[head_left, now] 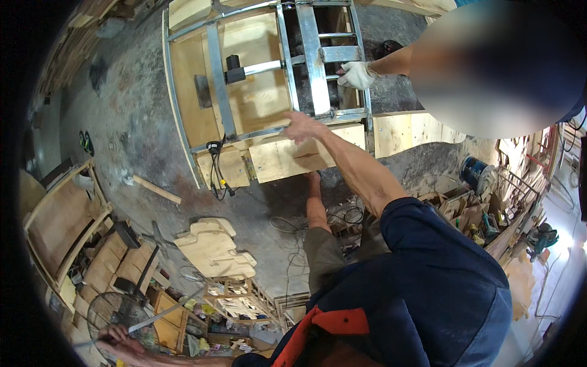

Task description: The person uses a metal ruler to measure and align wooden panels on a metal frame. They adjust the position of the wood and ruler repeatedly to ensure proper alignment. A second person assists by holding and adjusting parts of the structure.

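Note:
A metal frame [220, 85] with several grey crossbars rests on a pale wooden box-like base [312, 153]. Across its middle runs a linear actuator, a silver tube [263, 68] with a black motor housing [234, 70]. My right hand [304, 127] reaches over the near rail, its fingers stretched out and nothing in them. Far out at the lower left, my left hand [119, 338] is closed around a long thin grey bar [168, 311], in front of a round fan [110, 312]. A black cable with plugs [215, 165] hangs over the near left corner.
A co-worker's white-gloved hand [358, 74] touches the frame's right part. Cut plywood pieces [214, 248] are stacked near my legs, and a wooden strip [157, 189] lies on the floor. Loose cables [293, 244] trail by my feet. Scrap wood and a cable spool [477, 171] stand to the right.

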Available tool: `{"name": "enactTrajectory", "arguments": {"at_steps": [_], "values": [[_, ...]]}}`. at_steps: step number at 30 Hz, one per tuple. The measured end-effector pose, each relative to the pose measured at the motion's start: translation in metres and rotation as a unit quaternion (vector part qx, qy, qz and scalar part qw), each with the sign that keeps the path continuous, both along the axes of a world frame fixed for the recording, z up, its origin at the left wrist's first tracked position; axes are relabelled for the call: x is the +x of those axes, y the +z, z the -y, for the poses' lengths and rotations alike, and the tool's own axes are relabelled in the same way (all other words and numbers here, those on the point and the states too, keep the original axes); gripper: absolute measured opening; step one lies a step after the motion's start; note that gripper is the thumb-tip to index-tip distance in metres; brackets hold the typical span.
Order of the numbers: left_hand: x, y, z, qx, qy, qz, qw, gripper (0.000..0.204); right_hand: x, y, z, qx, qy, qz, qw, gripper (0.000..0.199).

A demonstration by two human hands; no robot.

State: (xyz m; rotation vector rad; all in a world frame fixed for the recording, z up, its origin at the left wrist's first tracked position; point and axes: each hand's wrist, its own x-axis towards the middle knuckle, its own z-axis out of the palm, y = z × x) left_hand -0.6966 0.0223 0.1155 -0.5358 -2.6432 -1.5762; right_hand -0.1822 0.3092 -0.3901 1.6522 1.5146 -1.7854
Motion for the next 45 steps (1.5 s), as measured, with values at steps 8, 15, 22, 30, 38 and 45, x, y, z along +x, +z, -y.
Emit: {"name": "enactTrajectory", "arguments": {"at_steps": [8, 15, 22, 30, 38, 45], "values": [[0.046, -0.17, -0.083, -0.318, -0.24, 0.168, 0.902, 0.054, 0.048, -0.035, 0.027, 0.266, -0.002, 0.141, 0.954, 0.058], [0.053, -0.343, -0.211, -0.466, -0.444, 0.001, 0.765, 0.061, 0.087, -0.078, -0.054, 0.482, 0.083, 0.172, 0.855, 0.073], [0.088, -0.455, -0.397, -0.41, -0.567, -0.129, 0.702, 0.044, 0.092, -0.129, -0.199, 0.466, 0.186, 0.259, 0.825, 0.071], [0.077, -0.551, -0.531, -0.456, -0.612, -0.181, 0.621, 0.031, 0.086, -0.138, -0.19, 0.448, 0.241, 0.237, 0.828, 0.069], [0.097, -0.589, -0.614, -0.403, -0.646, -0.106, 0.639, 0.071, 0.087, -0.127, -0.19, 0.447, 0.226, 0.235, 0.833, 0.069], [0.101, -0.567, -0.671, -0.519, -0.616, 0.031, 0.592, 0.069, 0.083, -0.117, -0.194, 0.433, 0.213, 0.22, 0.848, 0.07]]}}
